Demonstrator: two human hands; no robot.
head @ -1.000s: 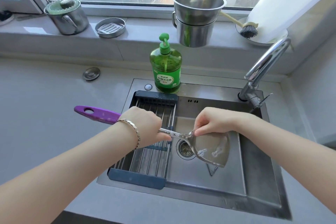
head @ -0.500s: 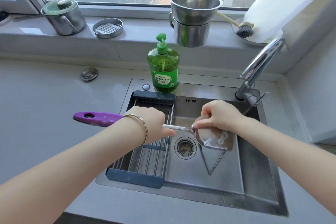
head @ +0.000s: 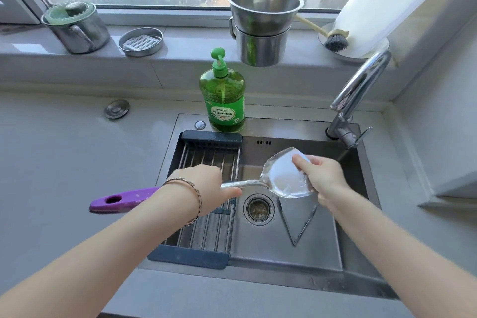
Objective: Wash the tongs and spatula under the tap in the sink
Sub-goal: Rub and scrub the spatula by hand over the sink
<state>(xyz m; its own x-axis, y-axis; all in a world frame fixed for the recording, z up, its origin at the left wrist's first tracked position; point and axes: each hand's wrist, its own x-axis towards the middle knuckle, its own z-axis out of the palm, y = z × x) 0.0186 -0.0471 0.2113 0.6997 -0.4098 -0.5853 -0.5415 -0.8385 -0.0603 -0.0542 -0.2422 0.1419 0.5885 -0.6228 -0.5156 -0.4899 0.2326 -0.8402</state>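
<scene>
A steel spatula (head: 282, 175) with a purple handle is held level over the sink (head: 258, 253). My left hand (head: 204, 186) is shut on its shaft just past the purple grip. My right hand (head: 322, 178) grips the right edge of the blade, thumb on its upper face, and the blade looks wet with some foam. The tongs (head: 296, 222) lie on the sink floor as a V shape, below the blade. The tap (head: 353, 100) stands at the sink's back right; I see no water stream.
A dark-framed drying rack (head: 206, 214) spans the sink's left side. A green soap bottle (head: 224, 95) stands behind the sink. On the windowsill are a lidded metal pot (head: 77, 27), a small dish (head: 141, 41), stacked steel pots (head: 263, 26) and a brush (head: 333, 40).
The spatula blade has turned from facing down to face up and risen a little. My right hand has shifted from the blade's neck to its right edge.
</scene>
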